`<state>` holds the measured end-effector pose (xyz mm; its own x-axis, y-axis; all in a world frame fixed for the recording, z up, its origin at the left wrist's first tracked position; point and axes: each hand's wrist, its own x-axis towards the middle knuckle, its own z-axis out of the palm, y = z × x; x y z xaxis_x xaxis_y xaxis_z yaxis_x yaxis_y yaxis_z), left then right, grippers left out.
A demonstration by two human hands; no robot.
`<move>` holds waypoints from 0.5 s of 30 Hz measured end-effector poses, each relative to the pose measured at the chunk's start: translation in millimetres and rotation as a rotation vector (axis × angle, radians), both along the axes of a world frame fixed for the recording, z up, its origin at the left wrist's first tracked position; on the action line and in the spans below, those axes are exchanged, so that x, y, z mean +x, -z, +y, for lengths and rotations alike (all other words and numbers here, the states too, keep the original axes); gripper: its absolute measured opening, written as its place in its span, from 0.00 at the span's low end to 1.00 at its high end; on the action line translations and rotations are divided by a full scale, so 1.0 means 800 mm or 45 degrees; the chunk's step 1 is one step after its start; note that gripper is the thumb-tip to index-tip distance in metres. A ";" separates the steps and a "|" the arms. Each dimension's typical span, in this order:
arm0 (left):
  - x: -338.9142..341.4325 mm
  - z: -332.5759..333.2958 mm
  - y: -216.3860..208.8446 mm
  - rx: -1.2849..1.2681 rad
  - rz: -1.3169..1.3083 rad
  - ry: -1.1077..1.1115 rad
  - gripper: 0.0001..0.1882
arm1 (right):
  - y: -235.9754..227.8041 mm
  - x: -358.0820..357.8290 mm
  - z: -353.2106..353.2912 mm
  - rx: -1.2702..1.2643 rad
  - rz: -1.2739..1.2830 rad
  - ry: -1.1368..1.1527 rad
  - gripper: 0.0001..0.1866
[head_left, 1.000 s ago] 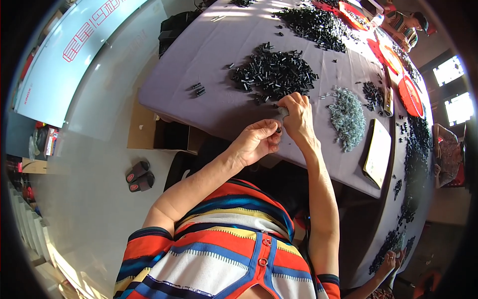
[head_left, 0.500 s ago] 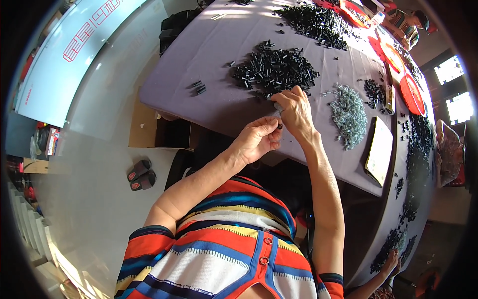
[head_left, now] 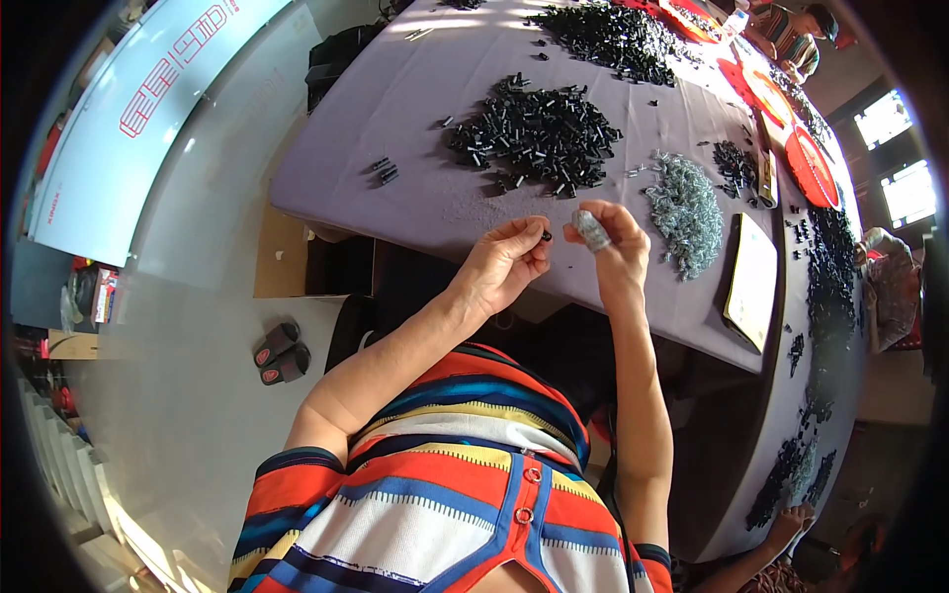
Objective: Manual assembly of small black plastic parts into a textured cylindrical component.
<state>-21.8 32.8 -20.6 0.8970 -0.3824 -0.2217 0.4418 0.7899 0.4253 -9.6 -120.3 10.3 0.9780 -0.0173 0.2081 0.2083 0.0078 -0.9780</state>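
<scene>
My left hand (head_left: 497, 265) is over the near edge of the table, thumb and fingertips closed on a small black tube-like piece (head_left: 546, 236). Just right of it, not touching, my right hand (head_left: 623, 252) has its fingers curled in. A greyish wrap (head_left: 591, 229) covers one of its fingers. Whether a small piece sits in that pinch is hidden. Beyond both hands lies a heap of short black tube pieces (head_left: 534, 133). To the right of my right hand spreads a pile of small translucent grey pieces (head_left: 686, 212).
The cloth-covered table (head_left: 346, 138) carries another large black heap (head_left: 603, 44), a flat pale-topped box (head_left: 751, 282) and red baskets (head_left: 813, 168). An open cardboard box (head_left: 311, 259) stands below the left edge; slippers (head_left: 282, 354) lie on the floor. Another person's hands (head_left: 789, 524) work at lower right.
My right hand has drawn back from the black heap toward me and to the right, its fingers curling. My left hand has shifted slightly left, still pinching the black piece.
</scene>
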 end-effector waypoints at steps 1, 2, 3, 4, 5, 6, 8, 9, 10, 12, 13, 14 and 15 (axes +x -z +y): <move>-0.001 0.000 0.001 0.000 -0.001 0.000 0.04 | -0.002 -0.010 0.001 0.094 0.067 0.008 0.07; -0.001 0.000 0.001 -0.017 -0.006 -0.005 0.04 | -0.004 -0.020 0.003 0.190 0.133 0.019 0.07; -0.002 0.000 0.001 -0.034 -0.011 -0.011 0.04 | -0.009 -0.030 0.006 0.227 0.112 -0.010 0.05; -0.003 0.000 0.000 -0.033 -0.012 -0.009 0.04 | -0.005 -0.035 0.007 0.142 0.039 0.019 0.05; -0.004 -0.001 -0.003 -0.007 -0.008 -0.013 0.05 | 0.001 -0.040 0.008 0.057 -0.034 0.050 0.05; -0.005 -0.002 -0.006 0.018 -0.004 -0.017 0.05 | 0.003 -0.044 0.010 -0.054 -0.116 0.133 0.06; -0.006 -0.002 -0.008 0.025 -0.012 -0.012 0.05 | 0.008 -0.047 0.012 -0.008 -0.134 0.111 0.08; -0.006 -0.002 -0.008 0.028 -0.019 -0.013 0.05 | 0.010 -0.048 0.012 0.036 -0.153 0.083 0.09; -0.006 -0.002 -0.007 0.030 -0.019 -0.011 0.05 | 0.012 -0.049 0.013 0.038 -0.152 0.086 0.09; -0.005 -0.001 -0.006 0.008 -0.027 -0.023 0.06 | 0.015 -0.051 0.014 -0.022 -0.115 0.076 0.10; -0.005 -0.002 -0.005 0.009 -0.025 -0.023 0.06 | 0.012 -0.053 0.016 -0.021 -0.113 0.077 0.10; -0.005 -0.002 -0.004 0.014 -0.041 -0.034 0.06 | 0.007 -0.056 0.018 -0.003 -0.041 0.085 0.10; -0.005 -0.002 -0.004 0.019 -0.058 -0.046 0.06 | 0.004 -0.058 0.020 0.015 0.030 0.094 0.11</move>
<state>-25.9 31.6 -17.5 0.9195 -0.3465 -0.1857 0.3930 0.7985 0.4560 -56.0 -104.5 7.2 0.9786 -0.0916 0.1842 0.1854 0.0046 -0.9826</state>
